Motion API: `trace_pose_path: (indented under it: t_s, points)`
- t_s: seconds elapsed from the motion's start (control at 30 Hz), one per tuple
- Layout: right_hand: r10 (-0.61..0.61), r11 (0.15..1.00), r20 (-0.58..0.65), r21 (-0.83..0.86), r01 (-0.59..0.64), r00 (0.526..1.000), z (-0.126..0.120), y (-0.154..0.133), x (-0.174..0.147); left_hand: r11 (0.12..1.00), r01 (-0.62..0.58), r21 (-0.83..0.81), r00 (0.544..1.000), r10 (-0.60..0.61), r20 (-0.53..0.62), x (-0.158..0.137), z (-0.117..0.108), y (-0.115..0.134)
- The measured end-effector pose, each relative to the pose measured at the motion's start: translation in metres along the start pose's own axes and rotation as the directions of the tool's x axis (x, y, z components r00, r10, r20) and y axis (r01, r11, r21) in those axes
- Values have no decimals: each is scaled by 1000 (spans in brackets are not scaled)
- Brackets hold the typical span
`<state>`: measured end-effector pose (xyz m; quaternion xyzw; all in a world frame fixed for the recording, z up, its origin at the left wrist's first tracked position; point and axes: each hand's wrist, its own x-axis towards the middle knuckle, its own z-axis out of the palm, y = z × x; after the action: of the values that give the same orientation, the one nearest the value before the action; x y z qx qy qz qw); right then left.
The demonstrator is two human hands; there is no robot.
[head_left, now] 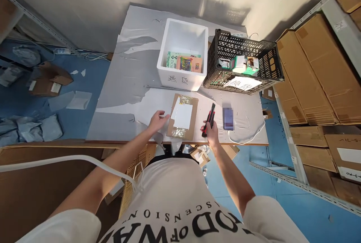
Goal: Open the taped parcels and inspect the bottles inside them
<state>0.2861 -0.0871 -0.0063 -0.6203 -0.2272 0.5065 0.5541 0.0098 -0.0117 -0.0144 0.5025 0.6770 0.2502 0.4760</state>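
Two bare hands are at the near side of a covered table (118, 85), and between them lies a flat cardboard parcel (194, 117), close to the table edge. On its upper face is a white paper label (182, 115), and shiny tape (178, 132) crosses it at the far end and at the near end.

At the left side of the parcel is the left hand (158, 121), with loosely bent fingers and nothing held in it. The fingertips come just beside the cardboard; whether they touch it, I cannot tell. At the right side of the parcel, the right hand (210, 130) has its fingers closed around a black-and-red box cutter (210, 117), whose upper end is directed away from the person.

Beyond the parcel stands a white foam box (194, 80) with printed packages (188, 64) inside. Farther to the right of the parcel, also beyond it, is a black mesh crate (216, 73), which contains small white-and-green boxes (240, 64). To the right of the parcel, past the box cutter, lies a phone (228, 118) with a white cable (254, 137).
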Motion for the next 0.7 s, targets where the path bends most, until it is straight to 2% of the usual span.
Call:
trace_pose_path:
  t_s: [0.07, 0.17, 0.3, 0.4, 0.5, 0.6, 0.7]
  points:
    - [128, 988, -20, 92, -125, 992, -9, 16, -34, 993, -115, -9, 993, 115, 26, 37, -1, 24]
    - [280, 917, -22, 300, -261, 960, -10, 37, -75, 968, -247, -44, 962, 250, 109, 88, 3, 54]
    - [385, 830, 54, 415, -371, 921, 8, 50, -101, 973, -221, -69, 936, 231, 267, 121, 17, 67]
    - [355, 839, 49, 424, -342, 933, 20, 52, -102, 980, -172, -105, 939, 195, 283, 119, 27, 68]
    - [311, 880, 37, 365, -303, 950, 20, 52, -94, 973, -117, -198, 970, 155, 189, 108, 28, 71]
    - [250, 931, -9, 277, -238, 968, 9, 45, -79, 965, -72, -252, 990, 101, 103, 95, 17, 72]
    - [171, 960, -10, 226, -164, 985, -4, 24, -50, 964, -87, -251, 996, 87, -15, 73, -3, 59]
